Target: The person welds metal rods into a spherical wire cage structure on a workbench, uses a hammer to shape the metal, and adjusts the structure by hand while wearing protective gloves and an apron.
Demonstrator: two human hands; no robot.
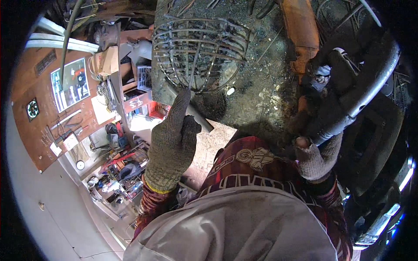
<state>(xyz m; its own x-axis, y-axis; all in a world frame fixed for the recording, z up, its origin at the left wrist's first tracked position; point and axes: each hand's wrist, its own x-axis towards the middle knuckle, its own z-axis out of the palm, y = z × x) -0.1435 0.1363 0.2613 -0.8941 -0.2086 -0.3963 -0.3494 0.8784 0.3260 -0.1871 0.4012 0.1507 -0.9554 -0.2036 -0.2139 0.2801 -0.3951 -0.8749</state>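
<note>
My left hand, in a grey knit glove with a yellow cuff edge, is open. Its index finger stretches toward a curved cage of metal rods on the worktable, and its thumb stands apart. Beside that finger a dark metal bar slants past the table's near edge. My right hand wears a similar glove with a bare thumb tip. It is closed around the lower end of a grey metal pipe that slants up to the right; its other fingers are mostly hidden.
The worktable is grimy and strewn with debris, with a small white piece near the cage. An orange-brown metal section lies at the far right. At left stand a brown tool board, shelves with a red crate and cluttered tools.
</note>
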